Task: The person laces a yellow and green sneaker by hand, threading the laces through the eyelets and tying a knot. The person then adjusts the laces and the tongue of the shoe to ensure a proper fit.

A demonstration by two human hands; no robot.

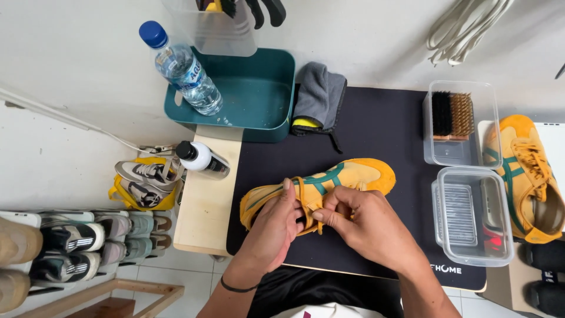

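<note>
Head view. Yellow sneaker (347,176) with green stripes lies on its side on the black mat (382,126), toward the near edge of the bench (203,206), toe pointing to the right.

Left hand (276,227): fingers curled over the shoe's opening, gripping its collar and lace area. Right hand (368,227): fingertips pinched on a yellow lace (312,209) at the middle of the shoe. Both hands touch the shoe; the two sets of fingertips nearly meet.

Second yellow sneaker (527,176) sits at the right edge of the bench, laces up, well apart from the first.

Between the two shoes: two clear plastic boxes. Far one (462,123) holds a brush with dark and brown bristles; near one (471,215) holds a pale ribbed item, kind unclear.

Far-left corner: teal tray (259,97), water bottle (182,68) with blue cap leaning in it. Grey cloth (321,97) just beside the tray, on the mat's far edge. Small white bottle (201,159) with black cap lies at the bench's left edge.

Floor, left: rack of shoes (76,244).
</note>
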